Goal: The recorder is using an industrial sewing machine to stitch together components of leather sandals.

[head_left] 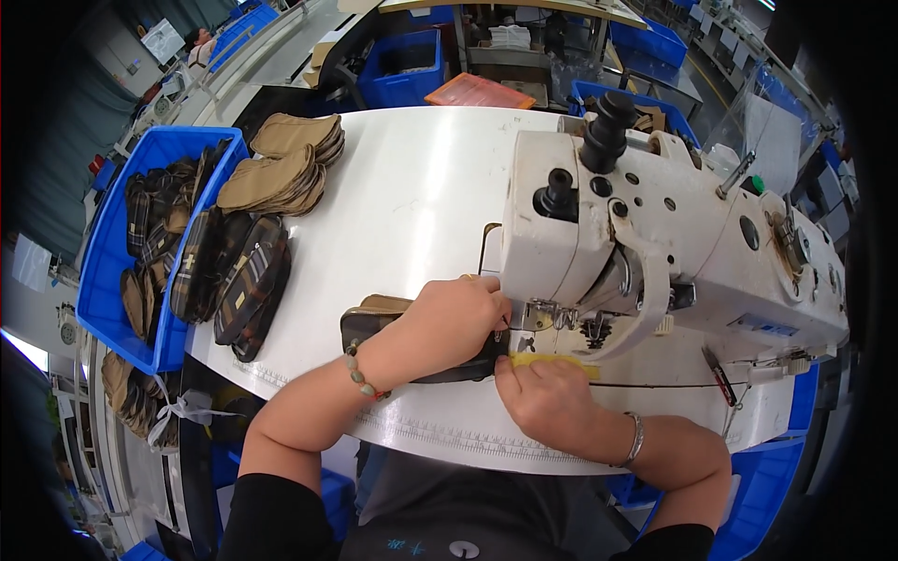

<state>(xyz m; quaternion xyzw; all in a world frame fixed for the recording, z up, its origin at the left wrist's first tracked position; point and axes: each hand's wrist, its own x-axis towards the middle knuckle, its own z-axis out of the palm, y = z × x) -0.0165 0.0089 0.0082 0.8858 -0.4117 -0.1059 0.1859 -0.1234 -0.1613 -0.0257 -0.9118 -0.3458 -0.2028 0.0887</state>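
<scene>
A dark pouch with a tan panel lies on the white table in front of the sewing machine. My left hand is closed on its far right part, close beside the presser foot; the fingertips are partly hidden. With fingers curled, my right hand pinches the pouch's right edge just below the needle area. A yellow strip lies flat right behind those fingers. Most of the pouch is covered by my left hand and forearm.
Finished-looking plaid pouches and stacked tan pieces rest on the table's left. Beside them hangs a blue bin with more pouches. Small thread snips lie at the right. A printed ruler follows the table's front edge.
</scene>
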